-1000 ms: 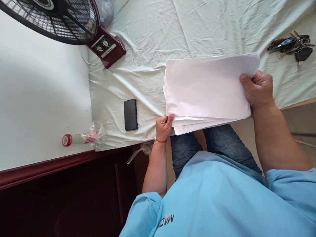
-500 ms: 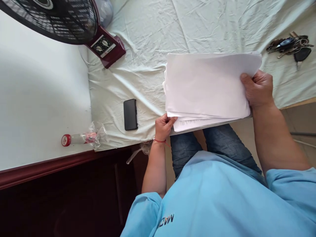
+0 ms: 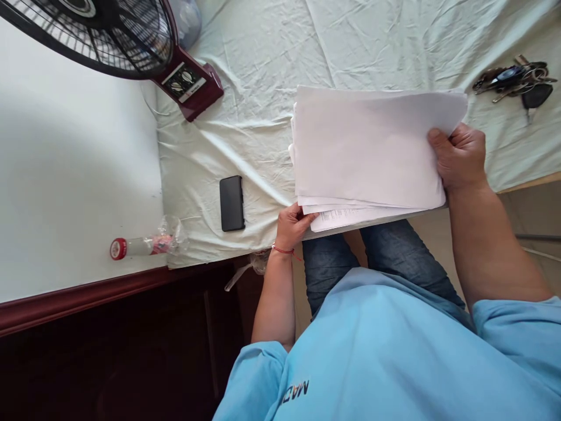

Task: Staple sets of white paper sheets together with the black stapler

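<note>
I see my right hand (image 3: 460, 158) clamped on the paper stack (image 3: 372, 146), thumb on top, above the sheet-covered bed (image 3: 263, 70). My left hand (image 3: 293, 225) pinches its lower corner, where fine print is unreadable. A phone (image 3: 232, 203), keys (image 3: 517, 82), fan (image 3: 131, 41) and bottle (image 3: 144, 245) lie apart.

The light blue shirt (image 3: 385, 351) bore dark letters, seen upside down, that read roughly "MAC", perhaps cut off. Printed lines on a lower sheet (image 3: 346, 217) were too small to read.
</note>
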Available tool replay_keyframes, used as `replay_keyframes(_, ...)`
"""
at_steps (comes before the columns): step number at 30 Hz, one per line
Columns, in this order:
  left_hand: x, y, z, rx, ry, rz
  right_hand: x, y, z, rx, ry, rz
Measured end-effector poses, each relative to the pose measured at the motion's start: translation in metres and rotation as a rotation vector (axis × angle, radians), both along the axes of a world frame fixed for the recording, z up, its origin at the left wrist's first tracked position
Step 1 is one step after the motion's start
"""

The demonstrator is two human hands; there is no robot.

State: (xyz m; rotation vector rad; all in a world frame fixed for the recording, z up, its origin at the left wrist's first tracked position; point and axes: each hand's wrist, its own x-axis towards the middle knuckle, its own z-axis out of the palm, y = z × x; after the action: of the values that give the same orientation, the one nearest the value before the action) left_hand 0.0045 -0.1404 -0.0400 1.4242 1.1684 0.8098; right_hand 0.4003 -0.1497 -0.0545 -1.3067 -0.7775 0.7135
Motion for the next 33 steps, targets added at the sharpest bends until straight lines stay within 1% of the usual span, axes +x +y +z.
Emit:
replay_keyframes(3, 0.002, 0.001, 0.001, 0.020, 0.034, 0.052, 0.000, 0.000, 0.000, 0.009, 0.014, 0.002)
replay_keyframes(7, 0.003, 0.000, 0.004, -0.001, 0.030, 0.072, -0.001, -0.002, 0.001, -0.009, -0.028, 0.002)
replay_keyframes(9, 0.002, 0.000, 0.003, 0.015, 0.050, 0.086, -0.001, -0.002, 0.002, -0.017, -0.033, 0.000)
replay_keyframes(15, 0.000, -0.001, -0.004, 0.153, 0.105, 0.131, -0.003, -0.001, 0.003, -0.010, -0.004, -0.001)
replay_keyframes(17, 0.000, -0.002, -0.005, 0.177, 0.110, 0.147, -0.003, -0.001, 0.003, -0.001, 0.024, -0.002)
replay_keyframes(23, -0.001, -0.003, -0.006, 0.185, 0.114, 0.153, -0.004, -0.002, 0.004, 0.030, 0.075, 0.020)
replay_keyframes(33, -0.006, -0.002, -0.020, 0.172, 0.009, 0.185, -0.004, -0.004, 0.011, 0.046, 0.147, 0.064)
